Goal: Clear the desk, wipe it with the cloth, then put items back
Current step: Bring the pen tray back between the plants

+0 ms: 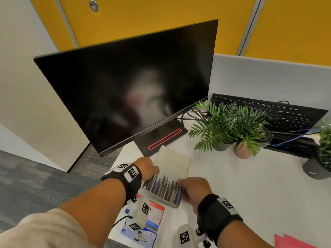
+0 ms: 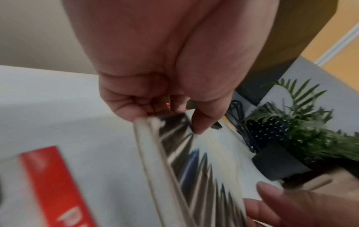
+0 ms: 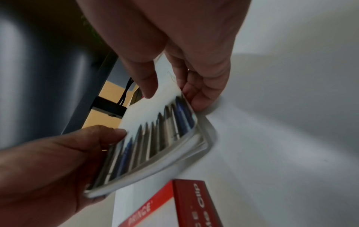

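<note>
A clear pack of pens point(image 1: 163, 189) on a white card lies in front of the monitor stand, held between both hands. My left hand point(image 1: 149, 168) grips its left edge, thumb on top and fingers curled under, as the left wrist view shows point(image 2: 170, 116). My right hand point(image 1: 191, 188) pinches the right edge, thumb over the card point(image 3: 174, 95). The pack point(image 3: 155, 138) is tilted, its near end raised off the white desk point(image 1: 232, 185). A pink cloth point(image 1: 290, 241) peeks in at the bottom right.
A red and white clip box point(image 1: 154, 217) lies just behind the pack near the desk's front edge. The black monitor point(image 1: 125, 86) stands close ahead. Potted plants point(image 1: 227, 126) and a black keyboard point(image 1: 268, 111) with cables are at the right.
</note>
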The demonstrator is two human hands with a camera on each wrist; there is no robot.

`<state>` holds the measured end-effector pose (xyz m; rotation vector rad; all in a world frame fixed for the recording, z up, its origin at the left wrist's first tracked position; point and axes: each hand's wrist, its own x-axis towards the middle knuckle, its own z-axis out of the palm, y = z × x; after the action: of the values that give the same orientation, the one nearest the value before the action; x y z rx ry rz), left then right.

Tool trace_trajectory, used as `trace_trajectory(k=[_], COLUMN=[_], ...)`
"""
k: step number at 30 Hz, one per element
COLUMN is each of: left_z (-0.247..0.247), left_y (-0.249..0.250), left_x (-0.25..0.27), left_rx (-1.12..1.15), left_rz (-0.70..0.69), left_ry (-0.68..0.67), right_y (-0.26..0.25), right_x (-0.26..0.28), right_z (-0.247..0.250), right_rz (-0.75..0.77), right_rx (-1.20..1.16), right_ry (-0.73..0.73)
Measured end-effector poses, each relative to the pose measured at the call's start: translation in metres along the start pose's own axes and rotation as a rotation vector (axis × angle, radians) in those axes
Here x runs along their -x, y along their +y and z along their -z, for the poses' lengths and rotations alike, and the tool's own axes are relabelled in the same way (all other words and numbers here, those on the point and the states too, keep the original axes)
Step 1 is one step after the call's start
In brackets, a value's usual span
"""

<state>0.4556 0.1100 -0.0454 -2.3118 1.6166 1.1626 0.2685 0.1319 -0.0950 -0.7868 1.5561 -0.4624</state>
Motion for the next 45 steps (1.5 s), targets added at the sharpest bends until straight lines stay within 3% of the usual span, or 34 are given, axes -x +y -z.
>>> trace_trajectory(k=[2,7,11,19,26,30,33,36,40,42,45], left_z=[0.008,0.032,0.015,-0.079,-0.117,-0.131,-0.145,-0.166,-0.196,-0.207,-0.216], left_y=[0.011,0.049,0.074,0.166,0.256,0.29,0.307,0.311,0.308,0.31,0.314], left_x=[0.005,0.048,0.08,0.075,0.058,0.045,0.036,0.028,0.025,0.022,0.017], left_rx=[0.141,0.654,0.774,0.521,0.429,0.437,0.369,-0.122,-0.414,-0.492,-0.561], left_rz=[-0.021,0.001,-0.018,-0.066,-0.123,-0.118,-0.144,-0.301,-0.491,-0.518,-0.536], left_ry=[0.026,-0.163,-0.319,-0.496,-0.47,-0.426,-0.351,-0.163,-0.069,-0.073,-0.046], right_y=[-0.012,-0.025,-0.018,0.022,0.025,0.017,0.012,0.024,0.054,0.067,0.075], right_x=[0.016,0.046,0.068,0.073,0.038,0.009,-0.002,0.001,0.001,-0.004,-0.011], right_z=[0.004,0.038,0.084,0.206,0.29,0.326,0.345,0.355,0.354,0.355,0.357], right_rz=[-0.033,-0.022,-0.029,0.04,0.088,0.118,0.118,0.149,0.338,0.306,0.343], right_rx=[-0.077,-0.263,-0.296,-0.206,-0.157,0.045,0.193,0.574,0.966,1.042,1.038], right_ry=[-0.028,-0.106,-0.128,0.165,0.343,0.42,0.442,0.459,0.245,0.167,0.214])
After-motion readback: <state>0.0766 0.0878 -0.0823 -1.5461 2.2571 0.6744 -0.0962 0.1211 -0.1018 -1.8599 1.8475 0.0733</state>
